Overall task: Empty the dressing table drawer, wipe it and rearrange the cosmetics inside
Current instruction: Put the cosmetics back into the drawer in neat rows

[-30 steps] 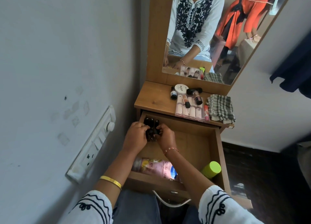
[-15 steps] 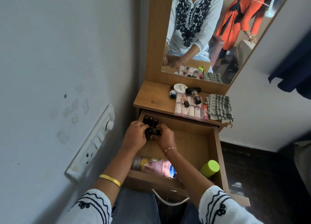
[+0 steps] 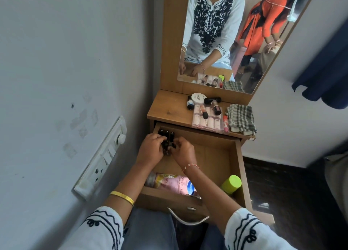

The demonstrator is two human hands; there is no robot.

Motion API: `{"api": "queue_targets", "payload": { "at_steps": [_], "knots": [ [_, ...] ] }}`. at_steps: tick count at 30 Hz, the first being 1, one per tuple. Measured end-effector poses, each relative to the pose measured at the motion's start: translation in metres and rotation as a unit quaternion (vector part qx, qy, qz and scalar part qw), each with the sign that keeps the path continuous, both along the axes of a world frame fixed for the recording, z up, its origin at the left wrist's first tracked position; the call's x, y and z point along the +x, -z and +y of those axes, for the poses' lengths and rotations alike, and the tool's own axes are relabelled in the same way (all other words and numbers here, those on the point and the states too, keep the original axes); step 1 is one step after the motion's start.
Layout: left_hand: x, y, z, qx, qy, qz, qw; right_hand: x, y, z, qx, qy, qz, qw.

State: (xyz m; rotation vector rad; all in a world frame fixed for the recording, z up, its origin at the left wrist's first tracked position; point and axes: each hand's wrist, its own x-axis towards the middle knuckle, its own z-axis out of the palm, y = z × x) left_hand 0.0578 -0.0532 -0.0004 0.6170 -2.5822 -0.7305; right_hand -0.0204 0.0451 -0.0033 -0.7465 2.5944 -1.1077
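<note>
The wooden drawer (image 3: 216,155) of the dressing table stands pulled out. In its far left corner is a cluster of small black-capped bottles (image 3: 166,134). My left hand (image 3: 151,149) and my right hand (image 3: 183,152) meet just in front of them, fingers curled round a few of the small dark bottles (image 3: 168,147). At the near end of the drawer lies a pink lotion bottle (image 3: 171,183) and a container with a lime-green cap (image 3: 231,184).
On the table top (image 3: 167,108) sit a clear tray of pink tubes (image 3: 207,120), a round white jar (image 3: 197,97), small dark bottles and a folded checked cloth (image 3: 241,119). A mirror (image 3: 235,33) rises behind. A switchboard (image 3: 101,159) is on the left wall.
Both hands stay at the bottles in the far left corner; fingers shift slightly among them. Nothing else has moved.
</note>
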Motion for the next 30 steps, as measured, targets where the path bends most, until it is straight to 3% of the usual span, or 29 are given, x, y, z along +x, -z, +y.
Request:
{"api": "queue_targets", "payload": {
  "at_steps": [10,15,24,30],
  "knots": [
    [-0.010,-0.034,0.004,0.016,-0.028,0.087,0.996,-0.008,-0.055,0.002,-0.104,-0.005,0.011,0.995],
    [-0.043,-0.070,0.020,0.052,0.004,0.108,0.993,-0.039,-0.094,0.016,-0.122,0.038,0.047,0.991],
    [-0.107,-0.080,0.041,0.022,0.030,0.053,0.998,-0.122,-0.095,0.047,-0.071,0.173,0.064,0.980],
    [-0.122,-0.075,0.038,0.026,0.033,0.042,0.998,-0.147,-0.091,0.047,-0.001,0.129,0.038,0.991]
  ]
}}
